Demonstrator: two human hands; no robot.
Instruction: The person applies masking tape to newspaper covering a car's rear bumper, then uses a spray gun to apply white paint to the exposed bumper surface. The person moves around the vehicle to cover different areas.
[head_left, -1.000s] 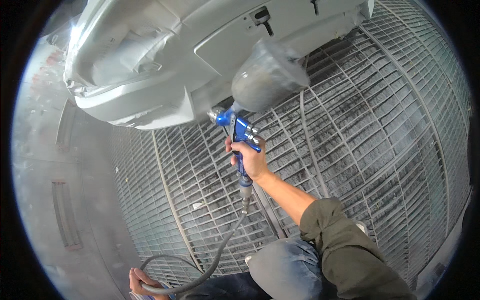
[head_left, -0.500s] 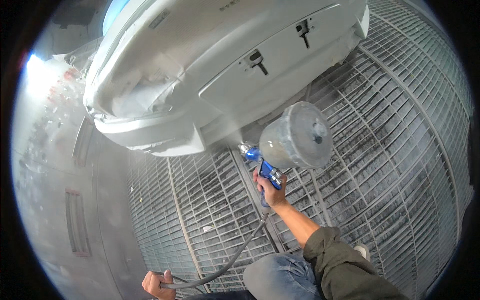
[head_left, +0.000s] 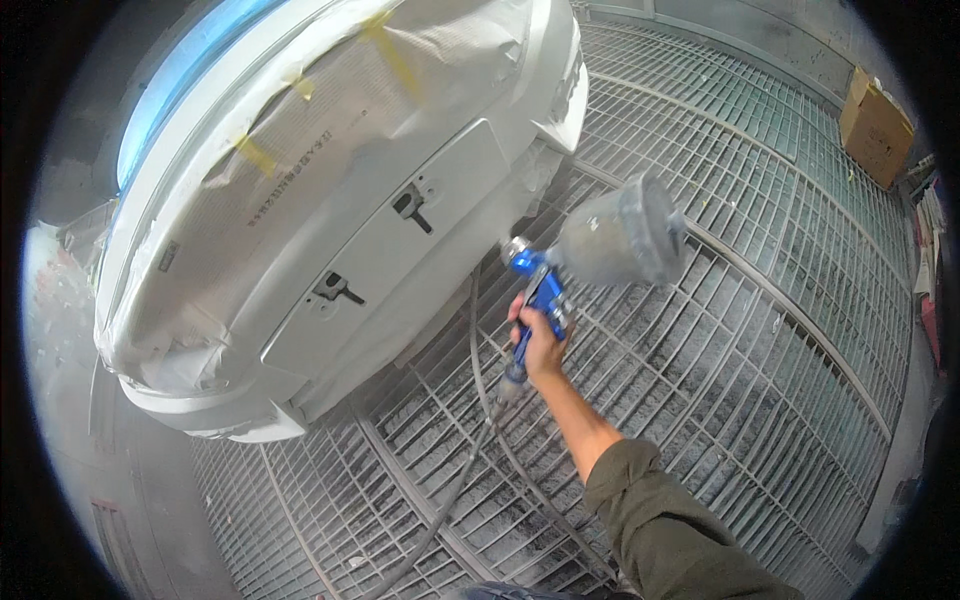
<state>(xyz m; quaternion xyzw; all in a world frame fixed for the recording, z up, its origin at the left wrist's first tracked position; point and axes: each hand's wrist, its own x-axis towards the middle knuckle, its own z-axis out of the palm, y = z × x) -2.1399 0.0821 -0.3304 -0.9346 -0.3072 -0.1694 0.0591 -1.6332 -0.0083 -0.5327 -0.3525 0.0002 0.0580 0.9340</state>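
Observation:
My right hand (head_left: pixel 543 345) is wrapped around the handle of a blue spray gun (head_left: pixel 547 291). The gun's silver nozzle is aimed at the lower right part of a white car bumper (head_left: pixel 468 222), a short gap away from it. A cloudy, grey-white paint cup (head_left: pixel 606 238) sits on the gun, tilted over to the right and slightly blurred. From the bottom of the handle a grey air hose (head_left: pixel 455 492) runs down to the lower edge. My left hand is out of the picture.
Masking paper (head_left: pixel 290 190) with yellow tape covers the car above the bumper. Underfoot lies a metal floor grating (head_left: pixel 740 345) dusted with paint. A second stretch of hose loops beneath the gun. At the far right stands a cardboard box (head_left: pixel 873 130) by the wall.
My view has swung right, bringing the cardboard box in. The spray gun has moved rightward along the bumper in my right hand. My left hand, earlier holding the hose, has left the view.

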